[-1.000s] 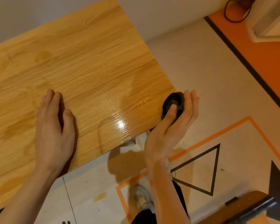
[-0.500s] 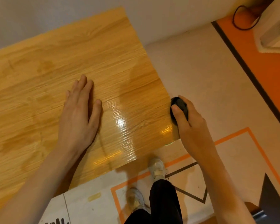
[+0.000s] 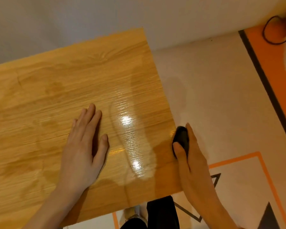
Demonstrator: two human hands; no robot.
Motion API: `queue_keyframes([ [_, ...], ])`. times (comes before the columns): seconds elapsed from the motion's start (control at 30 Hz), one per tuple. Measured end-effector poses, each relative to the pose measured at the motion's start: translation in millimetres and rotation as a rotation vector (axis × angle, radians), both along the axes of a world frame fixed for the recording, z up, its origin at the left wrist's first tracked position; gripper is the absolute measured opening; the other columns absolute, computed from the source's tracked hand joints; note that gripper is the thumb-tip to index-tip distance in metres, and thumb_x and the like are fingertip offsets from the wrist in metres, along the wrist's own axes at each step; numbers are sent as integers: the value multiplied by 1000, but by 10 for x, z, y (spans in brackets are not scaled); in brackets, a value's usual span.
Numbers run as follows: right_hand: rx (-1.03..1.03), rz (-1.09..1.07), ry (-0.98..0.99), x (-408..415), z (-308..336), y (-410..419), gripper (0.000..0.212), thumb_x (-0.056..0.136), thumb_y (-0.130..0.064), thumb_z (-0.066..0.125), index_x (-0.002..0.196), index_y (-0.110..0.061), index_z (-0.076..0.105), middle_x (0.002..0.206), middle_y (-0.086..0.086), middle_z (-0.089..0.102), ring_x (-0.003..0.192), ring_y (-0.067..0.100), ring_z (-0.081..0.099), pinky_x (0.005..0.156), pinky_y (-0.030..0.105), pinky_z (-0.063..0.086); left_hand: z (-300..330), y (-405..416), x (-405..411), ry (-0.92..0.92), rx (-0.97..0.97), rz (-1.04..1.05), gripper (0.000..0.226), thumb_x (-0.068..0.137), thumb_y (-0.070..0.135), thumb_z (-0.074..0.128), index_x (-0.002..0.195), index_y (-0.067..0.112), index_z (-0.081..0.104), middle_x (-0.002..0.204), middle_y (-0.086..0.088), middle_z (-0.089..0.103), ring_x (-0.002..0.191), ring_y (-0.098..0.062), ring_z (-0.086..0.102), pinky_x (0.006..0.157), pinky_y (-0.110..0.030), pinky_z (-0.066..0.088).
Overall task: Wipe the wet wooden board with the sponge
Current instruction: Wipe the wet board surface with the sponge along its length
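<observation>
A large wooden board (image 3: 48, 100) with light oak grain fills the left and middle of the view. A glossy wet streak (image 3: 132, 146) runs across its right part, and fainter damp patches darken the left part. My left hand (image 3: 84, 146) lies flat on the board, fingers straight, just left of the wet streak. My right hand (image 3: 191, 161) grips a small black sponge (image 3: 181, 138) at the board's right edge, thumb on the near side and fingers wrapped over the far side. Most of the sponge is hidden by the fingers.
Beyond the board's right edge lies a pale floor with orange tape lines (image 3: 238, 159) and a black triangle outline (image 3: 211, 184). An orange floor strip with a black cable (image 3: 267, 35) is at the far right. My dark trouser leg (image 3: 160, 214) and a shoe show below the board.
My right hand has turned palm-down and brought the sponge against the board's right edge. My left hand has slid to the right across the board, toward the wet streak.
</observation>
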State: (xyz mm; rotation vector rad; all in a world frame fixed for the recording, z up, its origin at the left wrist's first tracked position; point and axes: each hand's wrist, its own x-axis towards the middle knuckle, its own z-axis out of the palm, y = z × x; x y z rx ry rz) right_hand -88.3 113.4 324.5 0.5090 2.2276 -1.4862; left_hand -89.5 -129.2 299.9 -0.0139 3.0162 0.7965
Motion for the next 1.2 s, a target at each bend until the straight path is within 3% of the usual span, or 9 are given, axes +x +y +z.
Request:
queue_keyframes([
  [0.1,62,93,74,-423,-88,-79,54,95,-48,30,147,-39,20,122,-20,46,103,-8,52,79,-3,38,13,1,-36,-32,-17,3,60,104,39,37,157,12,34,168,3,22,157,-12,11,128,-34,6],
  [0.23,75,135,267,-1289,-330,-323,57,100,-47,31,148,-16,27,134,15,53,115,24,53,100,44,45,19,32,-19,-50,-24,5,60,104,38,37,158,14,32,169,6,19,157,-13,11,128,-32,4],
  [0.5,72,146,279,-2755,-305,-811,31,105,-31,32,126,-10,39,115,9,56,87,13,52,56,14,37,34,16,-52,-66,-5,21,59,103,37,40,158,17,32,169,6,19,157,-17,16,128,-30,7],
  [0.7,53,138,296,-1713,-360,-482,53,101,-44,32,144,-13,30,134,9,51,120,26,52,100,42,44,43,9,-35,-65,-13,18,60,102,37,41,158,18,32,168,6,21,157,-13,15,127,-26,5],
  [0.77,133,144,252,-1208,-276,-333,63,95,-55,29,146,-18,27,138,11,48,121,28,52,99,48,46,42,19,-43,-65,-20,13,60,102,37,41,158,17,31,169,5,21,157,-13,14,127,-26,4],
  [0.83,210,165,237,-1031,-219,-285,62,97,-57,27,146,-18,27,138,10,48,115,26,55,89,36,51,32,24,-48,-58,-24,14,60,103,36,41,158,16,31,169,4,20,157,-14,14,127,-27,4],
  [0.9,219,165,273,-1194,-228,-343,53,101,-45,32,142,-12,32,132,13,50,107,27,57,71,19,44,25,19,-47,-60,-27,9,60,103,35,41,159,15,30,169,3,19,157,-15,13,128,-28,3],
  [1.0,256,155,361,-1809,-298,-550,46,104,-32,33,140,-4,33,130,15,50,106,26,54,64,20,29,3,29,-44,-48,-20,-9,59,103,33,40,157,11,32,169,0,21,157,-17,13,128,-30,3],
  [1.2,489,269,597,-2933,-316,-994,52,105,-27,30,151,-6,18,145,16,35,129,31,39,101,36,35,71,-28,-67,7,273,88,52,103,32,44,152,18,43,166,9,28,155,-10,20,127,-32,10],
])
